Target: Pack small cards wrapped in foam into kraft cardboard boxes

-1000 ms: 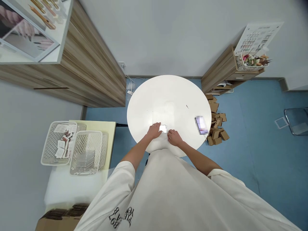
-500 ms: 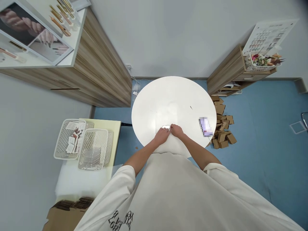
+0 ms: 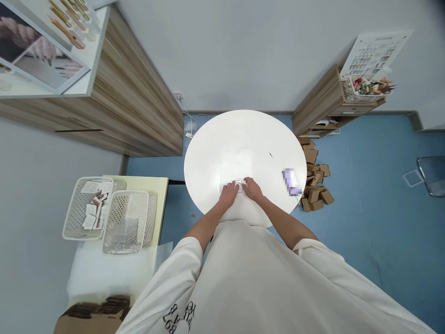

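I have both hands at the near edge of the round white table, at about 6 o'clock on its top. My left hand and right hand meet over a small pale, flat item; only a sliver of it shows between the 2 sets of fingertips. The left fingers look slightly spread and laid flat on it, the right ones curled over its edge. Whether either hand actually pinches it or only presses it down, I cannot tell at this size.

To do this step well, I judge that the piece should stay flat on the tabletop, with 1 hand pinning it while the other works at its edge, in small motions, and close to me rather than pushed towards the middle of the table.

Much is hard to read. The item is nearly white on a white, glaring surface, so its outline and material escape me. A faint, clear rectangular patch lies just beyond the hands towards 12 o'clock; it may be a transparent sheet or only a reflection. The thing at 3 o'clock on the table is pixelated. A tiny dark speck sits towards 2 o'clock, unidentifiable. My own shirt hides the table's nearest rim.
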Tool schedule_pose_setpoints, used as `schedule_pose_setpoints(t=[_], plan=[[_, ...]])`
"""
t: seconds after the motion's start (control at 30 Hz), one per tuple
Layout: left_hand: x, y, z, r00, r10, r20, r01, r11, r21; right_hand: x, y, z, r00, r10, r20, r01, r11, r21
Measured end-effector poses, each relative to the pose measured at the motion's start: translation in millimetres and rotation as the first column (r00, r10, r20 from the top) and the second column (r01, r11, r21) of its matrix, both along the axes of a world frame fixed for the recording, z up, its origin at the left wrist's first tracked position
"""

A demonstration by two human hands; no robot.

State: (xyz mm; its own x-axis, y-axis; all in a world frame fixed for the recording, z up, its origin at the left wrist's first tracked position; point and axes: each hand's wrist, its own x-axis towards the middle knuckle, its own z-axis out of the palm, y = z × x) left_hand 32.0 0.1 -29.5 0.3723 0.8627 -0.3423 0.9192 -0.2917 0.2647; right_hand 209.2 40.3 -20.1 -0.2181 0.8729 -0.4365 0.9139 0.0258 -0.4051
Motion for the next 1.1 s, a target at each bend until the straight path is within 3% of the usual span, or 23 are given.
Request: schedule_pose_setpoints(t=[0.1,0.17,0.37,0.5,0.63,0.8,1.0,1.1], plan=[[0,4,-2.4,1.000,0.026,-0.001,-0.026,1.000,-0.011,6,-14,10.0,0.997,0.037,0.069,-0.048,0.984,0.171],[-1,7,-1.1,1.000,0.021,0.011,-0.021,1.000,-0.024,8,-23,14.5,0.993,0.095,0.071,-0.108,0.971,0.212],[-3,8,8.8,0.999,-0.009,0.045,0.010,1.000,-0.029,8,-42,11.7,0.938,0.346,0.020,-0.343,0.918,0.198],[-1,5,11.4,0.994,0.066,0.087,-0.051,0.985,-0.163,10,-49,7.1,0.913,0.408,0.022,-0.406,0.897,0.174],[-6,0,14.6,0.990,0.047,0.130,-0.014,0.969,-0.245,13,-49,8.0,0.887,0.461,0.018,-0.458,0.873,0.169],[-12,-4,22.7,0.988,-0.064,0.137,0.073,0.996,-0.061,12,-39,13.7,0.875,0.484,-0.004,-0.476,0.862,0.172],[-11,0,23.7,0.985,0.028,0.169,-0.006,0.991,-0.134,5,-24,17.8,0.891,0.451,0.047,-0.453,0.887,0.092],[-10,5,20.2,0.986,0.045,0.159,-0.031,0.995,-0.091,0,-13,15.8,0.913,0.402,0.072,-0.406,0.913,0.037]])
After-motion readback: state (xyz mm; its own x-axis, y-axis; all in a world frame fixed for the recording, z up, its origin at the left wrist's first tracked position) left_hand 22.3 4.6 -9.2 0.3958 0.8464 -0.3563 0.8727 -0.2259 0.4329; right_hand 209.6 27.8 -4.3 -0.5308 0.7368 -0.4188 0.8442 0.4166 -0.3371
